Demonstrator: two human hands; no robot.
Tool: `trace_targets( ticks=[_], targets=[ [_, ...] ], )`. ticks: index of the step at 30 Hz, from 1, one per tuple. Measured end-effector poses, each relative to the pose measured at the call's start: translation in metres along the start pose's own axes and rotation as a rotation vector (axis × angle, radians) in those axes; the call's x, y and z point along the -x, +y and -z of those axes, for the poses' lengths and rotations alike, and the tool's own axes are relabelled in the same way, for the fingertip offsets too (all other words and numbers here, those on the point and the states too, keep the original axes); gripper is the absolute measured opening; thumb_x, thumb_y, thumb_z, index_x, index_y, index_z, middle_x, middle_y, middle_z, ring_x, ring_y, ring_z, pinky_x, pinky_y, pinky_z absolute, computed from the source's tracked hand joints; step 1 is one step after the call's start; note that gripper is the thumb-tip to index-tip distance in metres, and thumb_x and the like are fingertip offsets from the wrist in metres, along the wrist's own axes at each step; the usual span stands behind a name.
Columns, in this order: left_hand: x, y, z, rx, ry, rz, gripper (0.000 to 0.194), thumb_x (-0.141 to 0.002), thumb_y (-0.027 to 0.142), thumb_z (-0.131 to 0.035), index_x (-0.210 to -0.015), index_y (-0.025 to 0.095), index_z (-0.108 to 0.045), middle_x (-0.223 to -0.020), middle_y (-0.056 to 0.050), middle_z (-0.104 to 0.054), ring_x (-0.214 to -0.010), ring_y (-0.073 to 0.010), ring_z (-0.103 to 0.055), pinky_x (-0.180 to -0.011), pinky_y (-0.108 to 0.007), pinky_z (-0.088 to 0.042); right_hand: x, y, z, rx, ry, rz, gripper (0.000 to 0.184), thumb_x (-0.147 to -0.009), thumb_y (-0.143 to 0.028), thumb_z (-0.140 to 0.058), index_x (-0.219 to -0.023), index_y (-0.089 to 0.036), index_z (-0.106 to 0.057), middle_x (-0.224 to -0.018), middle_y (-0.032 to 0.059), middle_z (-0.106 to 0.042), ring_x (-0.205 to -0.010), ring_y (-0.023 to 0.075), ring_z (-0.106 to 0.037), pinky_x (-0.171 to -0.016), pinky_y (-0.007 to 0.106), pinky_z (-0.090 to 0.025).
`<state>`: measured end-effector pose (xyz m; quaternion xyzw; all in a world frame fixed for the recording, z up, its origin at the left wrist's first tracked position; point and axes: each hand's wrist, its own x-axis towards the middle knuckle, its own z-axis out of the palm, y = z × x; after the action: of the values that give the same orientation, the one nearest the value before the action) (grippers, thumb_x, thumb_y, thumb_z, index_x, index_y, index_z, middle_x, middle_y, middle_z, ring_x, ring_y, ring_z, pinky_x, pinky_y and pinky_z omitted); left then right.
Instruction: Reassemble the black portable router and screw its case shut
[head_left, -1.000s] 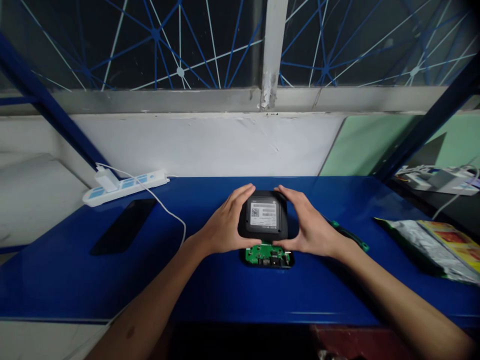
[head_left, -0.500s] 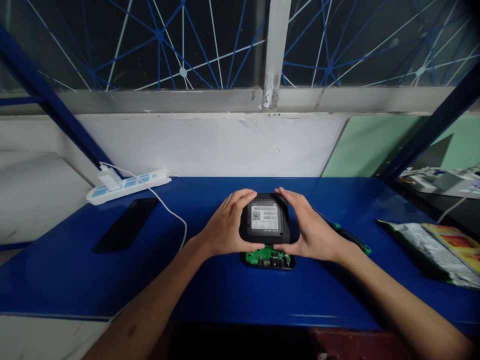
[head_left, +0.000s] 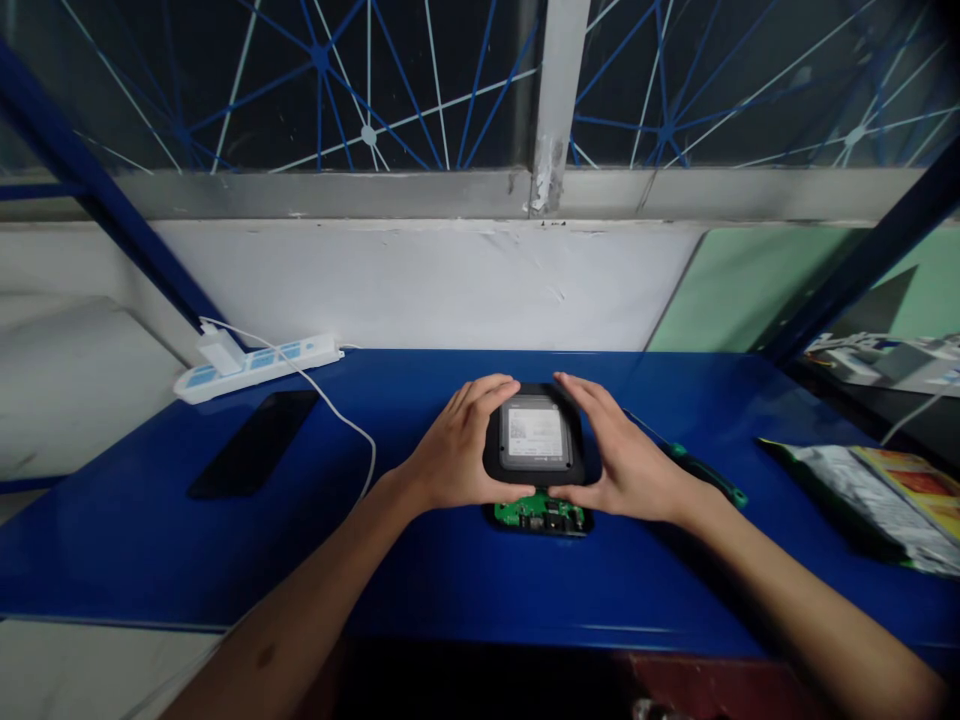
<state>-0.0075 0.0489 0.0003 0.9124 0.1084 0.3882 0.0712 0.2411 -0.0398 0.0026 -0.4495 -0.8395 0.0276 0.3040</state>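
Note:
Between my two hands is a square black plastic cover (head_left: pixel 534 474) with rounded corners, its white printed label (head_left: pixel 535 433) facing me. My left hand (head_left: pixel 466 447) grips its left side, fingers at the top edge and thumb along the bottom. My right hand (head_left: pixel 613 450) grips the right side the same way. Just below and partly behind the cover, a green circuit board (head_left: pixel 544 515) sits in a shallow black case on the blue table; its far part is hidden by the cover and thumbs. Beyond my right forearm lies a screwdriver with a green and black handle (head_left: pixel 709 475).
A black phone (head_left: pixel 253 445) lies on the left of the blue table (head_left: pixel 420 590). Behind it is a white power strip (head_left: pixel 259 368) with a plugged-in charger and white cable (head_left: pixel 341 428). At right lies a silver and yellow packet (head_left: pixel 877 500). Blue posts flank the table.
Both hands keep their hold on the black cover. It stays above the circuit board, and the view shifts slightly. The label looks more washed out by light now.

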Motion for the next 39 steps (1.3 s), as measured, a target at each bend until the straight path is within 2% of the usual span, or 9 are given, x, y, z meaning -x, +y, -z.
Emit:
trace_targets(
  ticks=[5, 12, 18, 23, 30, 35, 39],
  targets=[
    [0.001, 0.002, -0.002, 0.036, -0.006, 0.024, 0.117, -0.06, 0.04, -0.091, -0.153, 0.023, -0.021, -0.144, -0.022, -0.043, -0.132, -0.0459, -0.048, -0.104, -0.07, -0.046, 0.0, -0.001, -0.001, -0.006, -0.015, -0.004, 0.124, -0.073, -0.058, -0.079, -0.164, -0.022, -0.002, -0.163, 0.0222, -0.03, -0.15, 0.0452, -0.032, -0.117, 0.071, -0.037],
    [0.005, 0.003, -0.004, 0.091, -0.076, 0.168, 0.127, -0.054, 0.045, -0.094, -0.154, 0.025, -0.019, -0.145, -0.021, -0.042, -0.131, -0.0486, -0.045, -0.106, -0.074, -0.041, 0.0, -0.002, 0.001, 0.008, -0.039, -0.036, 0.131, -0.069, -0.06, -0.08, -0.164, -0.023, 0.003, -0.158, 0.0226, -0.039, -0.143, 0.0479, -0.042, -0.116, 0.074, -0.035],
    [0.003, 0.009, 0.001, 0.13, -0.236, 0.293, 0.124, -0.056, 0.049, -0.092, -0.154, 0.025, -0.019, -0.144, -0.019, -0.043, -0.129, -0.0466, -0.045, -0.104, -0.072, -0.042, -0.001, -0.007, 0.004, 0.009, -0.137, -0.098, 0.131, -0.068, -0.064, -0.079, -0.164, -0.018, -0.003, -0.143, 0.0233, -0.053, -0.131, 0.0461, -0.053, -0.113, 0.074, -0.037],
    [-0.003, 0.019, 0.007, 0.142, -0.404, 0.425, 0.119, -0.059, 0.056, -0.089, -0.153, 0.026, -0.023, -0.147, -0.016, -0.042, -0.132, -0.043, -0.043, -0.107, -0.066, -0.041, -0.001, -0.013, 0.009, -0.006, -0.248, -0.183, 0.134, -0.065, -0.068, -0.079, -0.164, -0.017, -0.005, -0.137, 0.0227, -0.056, -0.124, 0.0444, -0.056, -0.108, 0.073, -0.041],
    [-0.005, 0.025, 0.007, 0.121, -0.487, 0.433, 0.12, -0.059, 0.059, -0.088, -0.153, 0.022, -0.024, -0.148, -0.018, -0.041, -0.133, -0.0438, -0.041, -0.106, -0.064, -0.042, 0.001, -0.015, 0.012, -0.004, -0.346, -0.233, 0.132, -0.065, -0.067, -0.079, -0.164, -0.017, -0.008, -0.146, 0.0248, -0.049, -0.126, 0.0442, -0.056, -0.104, 0.065, -0.049],
    [-0.004, 0.025, 0.007, 0.105, -0.546, 0.416, 0.123, -0.058, 0.065, -0.086, -0.154, 0.02, -0.024, -0.148, -0.02, -0.043, -0.133, -0.0459, -0.04, -0.107, -0.066, -0.04, 0.002, -0.017, 0.01, -0.01, -0.371, -0.234, 0.132, -0.064, -0.064, -0.082, -0.164, -0.016, -0.01, -0.145, 0.0244, -0.05, -0.127, 0.0428, -0.055, -0.103, 0.06, -0.052],
    [-0.002, 0.024, 0.004, 0.083, -0.56, 0.396, 0.121, -0.058, 0.067, -0.085, -0.153, 0.021, -0.027, -0.144, -0.019, -0.046, -0.13, -0.0445, -0.044, -0.106, -0.065, -0.04, 0.002, -0.018, 0.008, -0.016, -0.382, -0.239, 0.134, -0.062, -0.064, -0.083, -0.164, -0.017, -0.011, -0.143, 0.0234, -0.053, -0.125, 0.0431, -0.057, -0.101, 0.06, -0.053]
  ],
)
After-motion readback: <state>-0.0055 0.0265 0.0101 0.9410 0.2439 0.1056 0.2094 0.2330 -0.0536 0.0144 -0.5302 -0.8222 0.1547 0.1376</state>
